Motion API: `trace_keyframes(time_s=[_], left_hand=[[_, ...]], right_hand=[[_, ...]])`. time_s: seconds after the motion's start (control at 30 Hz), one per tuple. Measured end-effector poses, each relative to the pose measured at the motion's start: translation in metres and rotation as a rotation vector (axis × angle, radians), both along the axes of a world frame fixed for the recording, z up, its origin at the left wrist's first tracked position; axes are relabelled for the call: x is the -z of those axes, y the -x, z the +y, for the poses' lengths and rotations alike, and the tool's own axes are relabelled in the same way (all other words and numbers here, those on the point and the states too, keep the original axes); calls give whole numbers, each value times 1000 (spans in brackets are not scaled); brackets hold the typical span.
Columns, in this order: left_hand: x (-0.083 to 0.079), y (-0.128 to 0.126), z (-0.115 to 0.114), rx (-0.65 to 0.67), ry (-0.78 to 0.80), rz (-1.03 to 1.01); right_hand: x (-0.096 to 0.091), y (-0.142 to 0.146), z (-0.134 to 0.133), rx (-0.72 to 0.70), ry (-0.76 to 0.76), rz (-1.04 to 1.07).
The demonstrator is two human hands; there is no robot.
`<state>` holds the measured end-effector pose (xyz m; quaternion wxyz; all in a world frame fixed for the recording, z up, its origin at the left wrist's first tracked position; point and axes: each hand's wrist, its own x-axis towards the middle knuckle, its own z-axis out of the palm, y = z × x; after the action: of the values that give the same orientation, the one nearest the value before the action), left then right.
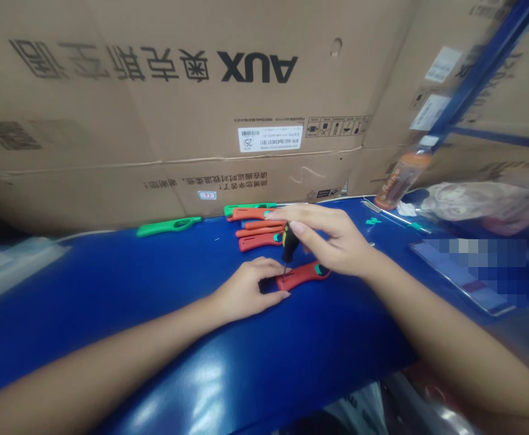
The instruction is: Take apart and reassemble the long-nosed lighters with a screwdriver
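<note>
A red lighter-shaped handle (301,278) is laid on the blue table (155,278), in front of the person and near the middle of the view. Its left end is held by the left hand (250,287), of which the thumb and the fingers are partly closed, one on each side of it. By the right hand (332,235) a black screwdriver with yellow marks (288,246) is gripped at its top, between the thumb and the bent fingers. The screwdriver is kept almost upright, and its shaft is pointed down at the left part of the red handle; whether a screw is met by the tip cannot be told.

Just behind the hands, a pile of red and orange handles (256,243) is placed, with a green one at its far side. Another green handle (167,226) is lying apart, to the left, close to the cardboard carton (178,121), on which "AUX" is printed upside down. On the right, an orange bottle with a white cap (400,181), a crumpled clear plastic bag (464,202) and small green pieces (373,221) are seen.
</note>
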<state>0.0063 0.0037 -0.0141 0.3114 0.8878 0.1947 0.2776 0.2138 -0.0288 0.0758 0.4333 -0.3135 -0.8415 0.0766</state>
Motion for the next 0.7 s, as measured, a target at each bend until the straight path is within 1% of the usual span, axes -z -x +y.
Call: trace_keyframes(time_s=[0.03, 0.07, 0.1, 0.2, 0.23, 0.27, 0.33, 0.37, 0.4, 0.43, 0.5, 0.53, 0.57, 0.67, 0.7], left_hand=[[0, 0, 0, 1, 1, 3], [0, 0, 0, 1, 1, 5], [0, 0, 0, -1, 1, 5], [0, 0, 0, -4, 7, -6], [0, 0, 0, -3, 11, -8], [0, 0, 0, -1, 15, -6], [0, 0, 0, 3, 20, 7], [0, 0, 0, 4, 18, 11], [0, 0, 0, 4, 14, 11], [0, 0, 1, 2, 7, 9], [0, 0, 1, -4, -4, 0], [1, 0, 1, -6, -5, -1], [1, 0, 1, -7, -4, 1], [2, 0, 1, -7, -11, 16], [2, 0, 1, -6, -17, 18]], right_hand=[[0, 0, 0, -48, 76, 9], [0, 1, -1, -72, 108, 34], [0, 1, -1, -61, 84, 64], [1, 2, 0, 60, -145, 95], [1, 2, 0, 69, -158, 79], [0, 1, 0, 44, -107, 55], [-1, 0, -1, -64, 89, 17], [-1, -1, -1, -100, 153, 13], [-1, -2, 0, -101, 151, 18], [0, -2, 0, -66, 90, 24], [1, -3, 2, 49, -107, 21], [1, -3, 2, 82, -167, 11], [0, -2, 1, 78, -169, -4], [-3, -1, -1, -69, 29, -41], [-3, 0, -1, -88, 54, -33]])
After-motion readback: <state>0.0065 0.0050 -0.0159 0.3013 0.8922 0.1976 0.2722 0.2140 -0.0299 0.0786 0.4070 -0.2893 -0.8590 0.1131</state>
